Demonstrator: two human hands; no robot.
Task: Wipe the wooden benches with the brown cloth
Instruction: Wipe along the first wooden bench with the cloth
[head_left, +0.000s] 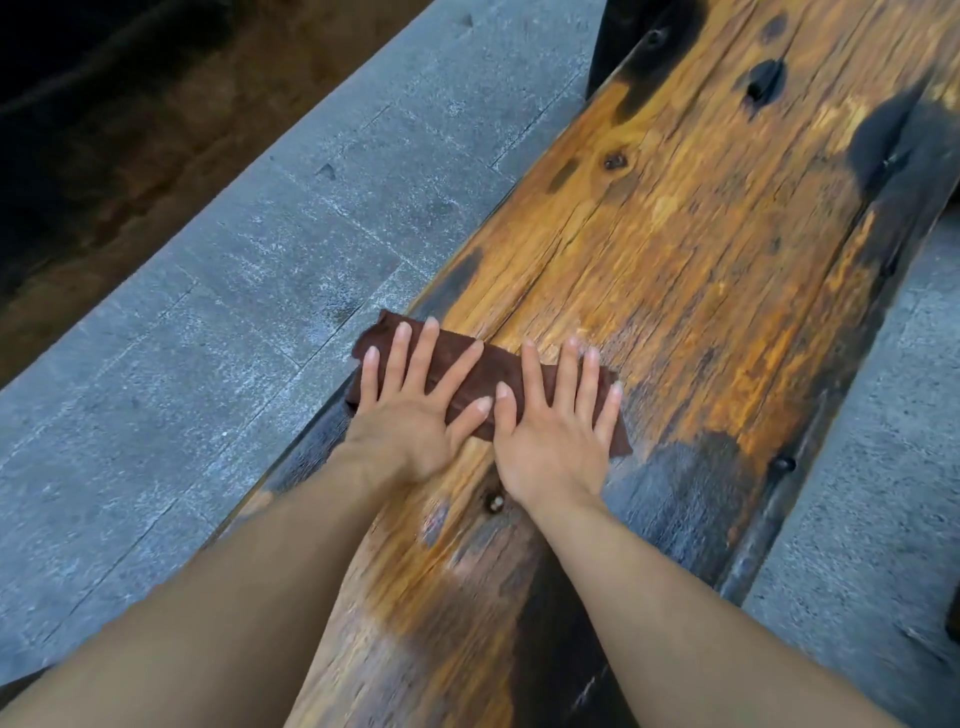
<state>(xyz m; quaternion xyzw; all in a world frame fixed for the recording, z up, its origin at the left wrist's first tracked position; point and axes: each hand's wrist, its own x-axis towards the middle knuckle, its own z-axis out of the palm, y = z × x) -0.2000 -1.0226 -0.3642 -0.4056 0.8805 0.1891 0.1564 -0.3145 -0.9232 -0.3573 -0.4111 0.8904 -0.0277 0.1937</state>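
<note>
laid crosswise on the near stretch of a long, weathered orange-brown wooden bench (675, 234) with charred-black patches and dark knots: a folded strip of dark brown cloth (483, 371), left end at the bench's left edge and slightly over it, right end well short of the right edge.

pressed flat on the cloth's left half: the left hand (410, 415), palm down, fingers (427, 348) straight and fanned apart, tips near the cloth's far edge, thumb angled inward. released, grasping nothing, only bearing down on the fabric.

pressed flat on the cloth's right half: the right hand (556, 426), palm down, fingers (567, 374) straight and spread, some tips past the far edge of the cloth and over bare wood, thumb angled toward the left thumb. likewise released, merely flattening the cloth. thumb tips just beside each other over the cloth's middle.

both bare forearms stretched forward from the lower edge of view, nearly straight, converging toward the cloth. heels of the hands on the near side of the cloth, on or just above the wood; cannot tell which.

between the wrists, on the plank: a small dark knot (493, 501).

left of the bench: grey stone paving slabs (260, 260) with pale scuffing; beyond those, in the upper left, a dark brown strip of earth (104, 130). right of the bench, more grey stone. at the top, by the bench's far left edge, a black upright post (618, 41).
</note>
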